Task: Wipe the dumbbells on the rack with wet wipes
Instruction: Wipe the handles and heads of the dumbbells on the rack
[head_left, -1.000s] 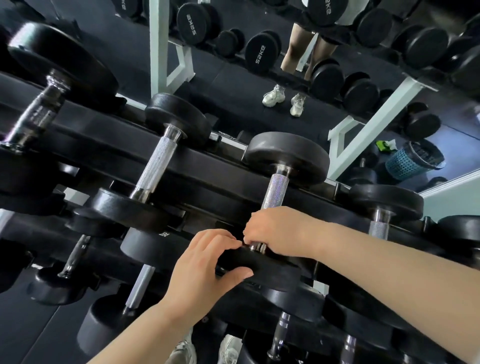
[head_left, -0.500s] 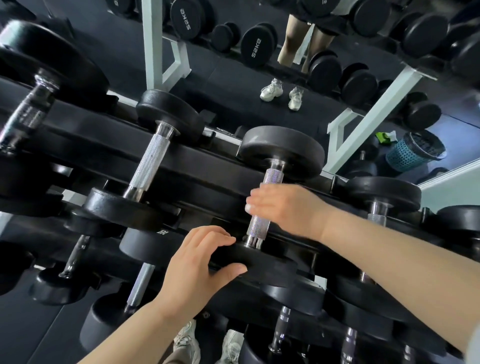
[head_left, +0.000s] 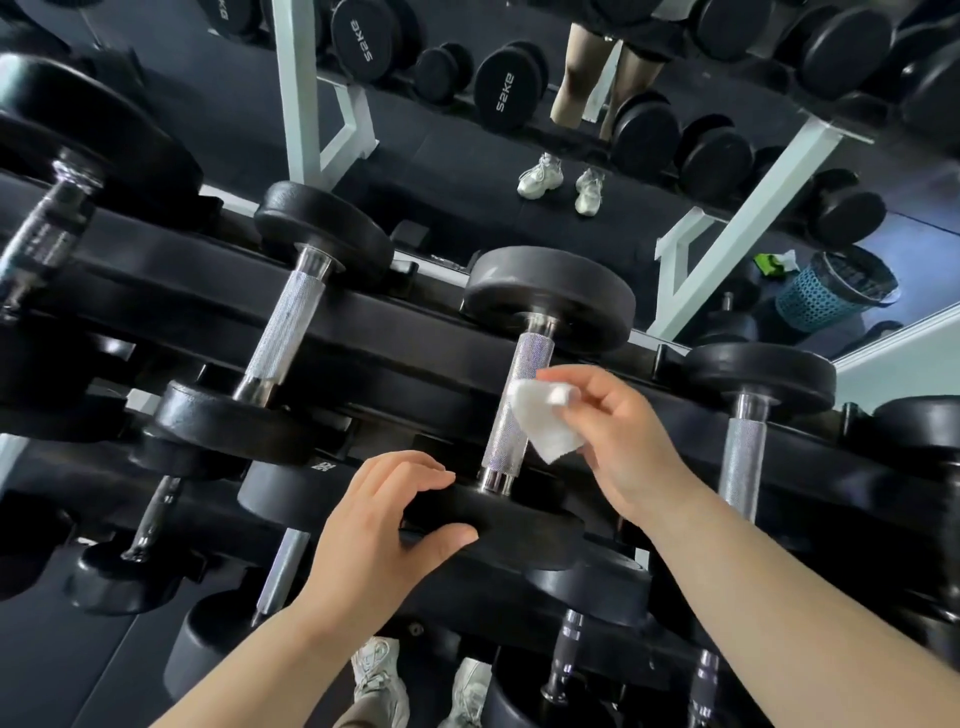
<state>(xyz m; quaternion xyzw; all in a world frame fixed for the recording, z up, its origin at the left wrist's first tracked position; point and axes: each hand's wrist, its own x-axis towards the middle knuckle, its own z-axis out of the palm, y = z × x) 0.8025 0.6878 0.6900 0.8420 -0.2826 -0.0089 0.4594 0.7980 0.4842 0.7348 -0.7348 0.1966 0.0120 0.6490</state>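
We look at one dumbbell (head_left: 530, 358) on the rack (head_left: 395, 332), right in front of us. Its shiny bar (head_left: 500, 447) runs from the round end close to us (head_left: 514, 525) up and away to the far round end (head_left: 550, 296), leaning a little to the right. The right hand (head_left: 618, 436) is the one nearer the bar. Its fingers (head_left: 566, 376) are bent and pinch a white wipe (head_left: 545, 428). The wipe hangs at the right side of the bar, about halfway along it. It looks like it is just at the bar, but we cannot tell if it is touching. To rub the bar, we think the wipe has to go a little left and wrap on it, then slide along the bar. The left hand (head_left: 384, 535) is lower down. Its fingers (head_left: 415, 467) lie over the top of the close round end and the thumb hooks its edge, so it holds the dumbbell steady.
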